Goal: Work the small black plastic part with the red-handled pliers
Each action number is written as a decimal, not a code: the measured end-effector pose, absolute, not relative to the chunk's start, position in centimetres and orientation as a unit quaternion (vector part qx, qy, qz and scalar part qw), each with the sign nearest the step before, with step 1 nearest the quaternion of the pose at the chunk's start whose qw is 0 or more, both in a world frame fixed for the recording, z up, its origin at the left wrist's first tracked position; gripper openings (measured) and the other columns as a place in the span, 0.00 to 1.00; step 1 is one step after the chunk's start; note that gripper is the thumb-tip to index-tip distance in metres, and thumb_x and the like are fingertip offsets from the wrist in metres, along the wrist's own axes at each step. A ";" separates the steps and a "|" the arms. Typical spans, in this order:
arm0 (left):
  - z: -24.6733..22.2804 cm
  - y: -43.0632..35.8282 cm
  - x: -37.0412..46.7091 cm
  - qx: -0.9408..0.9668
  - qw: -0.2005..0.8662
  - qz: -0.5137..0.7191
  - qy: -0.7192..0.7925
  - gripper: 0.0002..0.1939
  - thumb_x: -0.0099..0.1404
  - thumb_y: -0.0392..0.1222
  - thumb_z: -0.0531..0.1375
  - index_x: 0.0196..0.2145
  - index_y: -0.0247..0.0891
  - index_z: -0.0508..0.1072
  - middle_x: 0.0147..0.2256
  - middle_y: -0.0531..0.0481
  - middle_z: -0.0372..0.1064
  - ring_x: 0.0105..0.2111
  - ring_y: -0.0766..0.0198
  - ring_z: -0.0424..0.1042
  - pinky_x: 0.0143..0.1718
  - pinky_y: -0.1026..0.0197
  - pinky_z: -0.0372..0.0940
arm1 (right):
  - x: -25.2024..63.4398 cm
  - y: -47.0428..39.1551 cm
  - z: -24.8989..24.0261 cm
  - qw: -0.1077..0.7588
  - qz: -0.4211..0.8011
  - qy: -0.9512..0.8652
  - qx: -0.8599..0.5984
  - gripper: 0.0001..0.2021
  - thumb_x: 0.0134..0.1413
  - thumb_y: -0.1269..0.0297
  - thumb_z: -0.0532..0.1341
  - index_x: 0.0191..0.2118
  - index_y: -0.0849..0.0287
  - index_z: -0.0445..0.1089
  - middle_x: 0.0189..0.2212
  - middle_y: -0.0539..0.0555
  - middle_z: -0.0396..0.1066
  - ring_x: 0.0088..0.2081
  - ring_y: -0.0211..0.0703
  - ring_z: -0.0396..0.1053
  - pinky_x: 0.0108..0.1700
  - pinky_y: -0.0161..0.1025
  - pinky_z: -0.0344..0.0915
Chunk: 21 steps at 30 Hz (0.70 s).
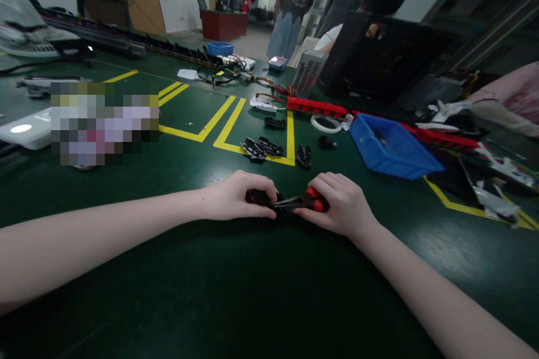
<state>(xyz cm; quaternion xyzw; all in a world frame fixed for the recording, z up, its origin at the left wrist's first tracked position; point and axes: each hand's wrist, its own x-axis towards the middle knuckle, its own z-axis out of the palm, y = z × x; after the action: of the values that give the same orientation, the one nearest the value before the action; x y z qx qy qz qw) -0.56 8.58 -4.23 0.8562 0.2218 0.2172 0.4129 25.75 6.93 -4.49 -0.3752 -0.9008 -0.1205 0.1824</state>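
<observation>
Near the middle of the green table [202,291], my left hand [236,196] is closed around a small black part [257,197]. My right hand [340,202] grips pliers [314,200] with red handles, their jaws pointing left and meeting the right end of the black part. Whether the jaws are clamped on it is too small to tell. Just beyond the hands lie several similar black pieces [303,156], some by the yellow tape lines [290,137]. A dark round piece [325,142] rests to their right.
A blue bin [391,148] stands right of the black pieces, beside a white ring [326,123] and a long red strip [318,106]. Cables and a metal box [309,73] lie farther back. Two people [295,0] stand behind the table. A white device [29,128] is at left.
</observation>
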 end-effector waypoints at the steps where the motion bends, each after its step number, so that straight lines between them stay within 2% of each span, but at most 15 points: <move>1: -4.2 8.6 -0.5 0.856 0.413 0.217 0.222 0.08 0.63 0.41 0.64 0.38 0.36 0.73 0.42 0.48 0.73 0.40 0.62 0.73 0.42 0.61 0.65 | 25.8 7.0 -4.5 0.182 -0.115 -0.902 -0.375 0.22 0.54 0.42 0.58 0.28 0.59 0.64 0.25 0.53 0.66 0.27 0.41 0.61 0.30 0.39 0.55; 6: -4.1 8.5 -0.5 0.855 0.418 0.213 0.219 0.08 0.63 0.41 0.64 0.39 0.35 0.73 0.41 0.48 0.74 0.39 0.63 0.73 0.40 0.61 0.65 | 25.7 7.0 -4.6 0.179 -0.106 -0.903 -0.375 0.22 0.54 0.42 0.58 0.28 0.58 0.63 0.25 0.53 0.65 0.27 0.41 0.60 0.30 0.39 0.54; 21: -4.2 8.5 -0.5 0.854 0.414 0.196 0.246 0.09 0.62 0.42 0.64 0.39 0.36 0.75 0.44 0.47 0.73 0.42 0.60 0.72 0.44 0.59 0.65 | 25.4 6.4 -4.4 0.150 -0.104 -0.899 -0.399 0.23 0.55 0.41 0.56 0.29 0.58 0.63 0.27 0.55 0.66 0.28 0.42 0.59 0.31 0.39 0.54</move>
<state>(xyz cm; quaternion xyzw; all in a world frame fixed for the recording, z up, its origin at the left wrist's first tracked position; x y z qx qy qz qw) -0.51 8.52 -4.20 0.8543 0.2459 0.1958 0.4139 25.35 6.42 -4.35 -0.3990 -0.8986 -0.1044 0.1496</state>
